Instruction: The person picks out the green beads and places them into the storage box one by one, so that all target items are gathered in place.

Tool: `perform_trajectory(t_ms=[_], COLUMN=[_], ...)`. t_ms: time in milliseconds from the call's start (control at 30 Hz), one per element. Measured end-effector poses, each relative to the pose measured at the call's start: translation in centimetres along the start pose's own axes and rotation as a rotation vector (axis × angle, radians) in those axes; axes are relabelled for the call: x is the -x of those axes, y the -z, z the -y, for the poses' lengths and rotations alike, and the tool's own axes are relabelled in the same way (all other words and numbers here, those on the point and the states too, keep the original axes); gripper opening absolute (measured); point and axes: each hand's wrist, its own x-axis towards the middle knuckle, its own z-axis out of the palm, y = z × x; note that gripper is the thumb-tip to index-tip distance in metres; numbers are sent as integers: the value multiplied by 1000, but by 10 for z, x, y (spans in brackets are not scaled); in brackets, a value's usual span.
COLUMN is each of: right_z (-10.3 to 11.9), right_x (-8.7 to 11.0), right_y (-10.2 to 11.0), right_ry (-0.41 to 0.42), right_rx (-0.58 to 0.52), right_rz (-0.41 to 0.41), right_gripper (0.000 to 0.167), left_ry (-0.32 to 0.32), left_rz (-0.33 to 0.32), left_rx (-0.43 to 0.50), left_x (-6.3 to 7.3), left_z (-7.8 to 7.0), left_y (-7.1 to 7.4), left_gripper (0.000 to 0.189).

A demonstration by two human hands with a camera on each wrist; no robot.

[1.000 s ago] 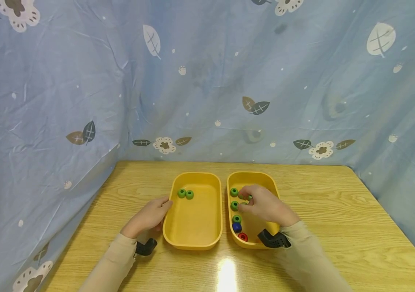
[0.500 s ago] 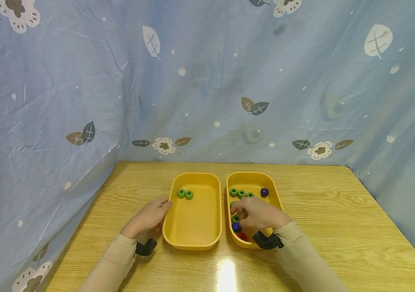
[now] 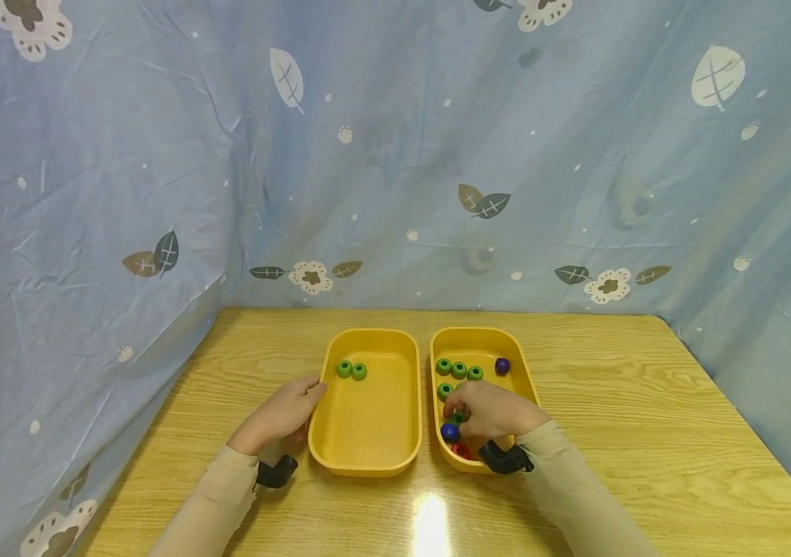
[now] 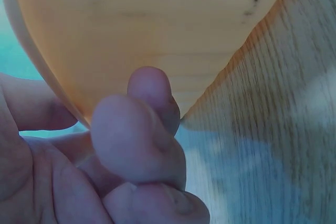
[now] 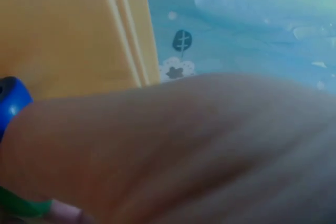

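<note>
My left hand (image 3: 284, 416) grips the left rim of a yellow tray (image 3: 368, 470). In the left wrist view, the curled fingers (image 4: 137, 142) sit against the tray's outside wall. Two green beads (image 3: 344, 369) lie together near its far left corner. My right hand (image 3: 495, 408) reaches down into a second yellow tray (image 3: 533, 387) and pinches a green bead (image 3: 458, 418) between thumb and fingers. Just nearer lies a blue bead (image 3: 450, 432), with a red bead (image 3: 461, 450) below it. In the right wrist view the thumb side hides most of the pinched bead.
Several green beads (image 3: 459, 370) stand in rows at the right tray's far left, partly covered by my hand. A dark blue bead (image 3: 502, 366) lies at its far right. Both trays stand side by side on a wooden table (image 3: 618, 402), before a patterned blue curtain (image 3: 381, 155).
My right hand has moved nearer within the right tray, uncovering the far green beads and the dark blue one. The green bead above the blue one has shifted slightly right. My left hand stays put.
</note>
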Motion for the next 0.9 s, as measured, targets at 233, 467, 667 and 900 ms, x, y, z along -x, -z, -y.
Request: perform_trajectory(t_ms=[233, 467, 667, 900], right_z=[4, 1, -3, -1], right_x=[-2, -2, 0, 2], right_y=[-3, -4, 3, 8], right_ry=[-59, -61, -18, 12], right_rx=[24, -13, -36, -63], right_rz=[-6, 12, -61, -159], right_gripper=[19, 20, 18, 18], left_ry=[15, 26, 27, 30], left_rz=[7, 11, 8, 8], left_rx=[13, 13, 6, 13], left_x=[0, 0, -1, -1], left_z=[-1, 0, 0, 1], left_y=[1, 0, 1, 0], left_gripper=[49, 51, 51, 51])
